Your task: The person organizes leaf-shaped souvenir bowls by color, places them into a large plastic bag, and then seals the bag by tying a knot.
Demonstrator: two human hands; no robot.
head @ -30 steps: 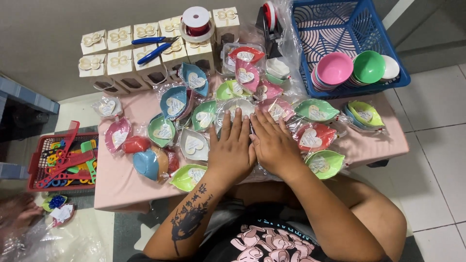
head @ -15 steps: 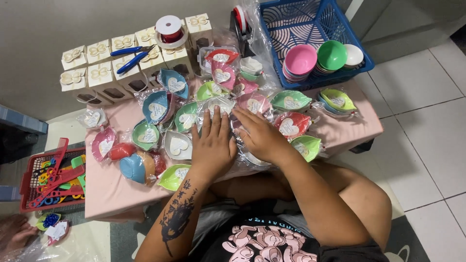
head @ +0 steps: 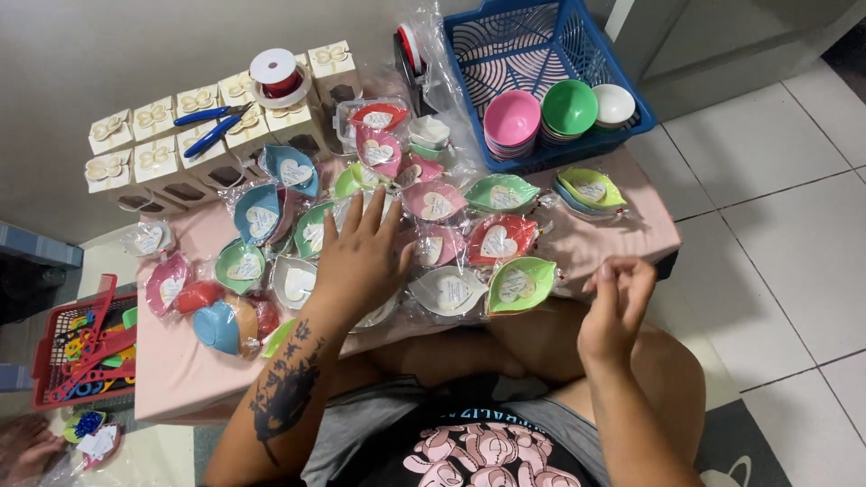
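Note:
Several leaf-shaped coloured dishes wrapped in clear plastic, each with a heart tag, lie spread over a low pink table (head: 577, 236). My left hand (head: 363, 260) rests flat, fingers spread, on the wrapped dishes near the table's middle, partly covering a white one (head: 295, 281). My right hand (head: 617, 305) hovers off the table's right front corner, fingertips pinched together; whether something thin sits between them is unclear. A green wrapped dish (head: 520, 285) and a white wrapped dish (head: 448, 290) lie between the two hands at the front edge.
A blue basket (head: 541, 45) at back right holds stacked pink, green and white bowls. Cream gift boxes (head: 162, 149) line the back left, with blue pliers (head: 210, 124) and a red ribbon spool (head: 273, 77) on them. A red basket (head: 81, 347) sits on the floor at left.
My right hand has lifted off the wrapped dishes and moved right, off the table's corner. My left hand stays on the pile. The view has shifted.

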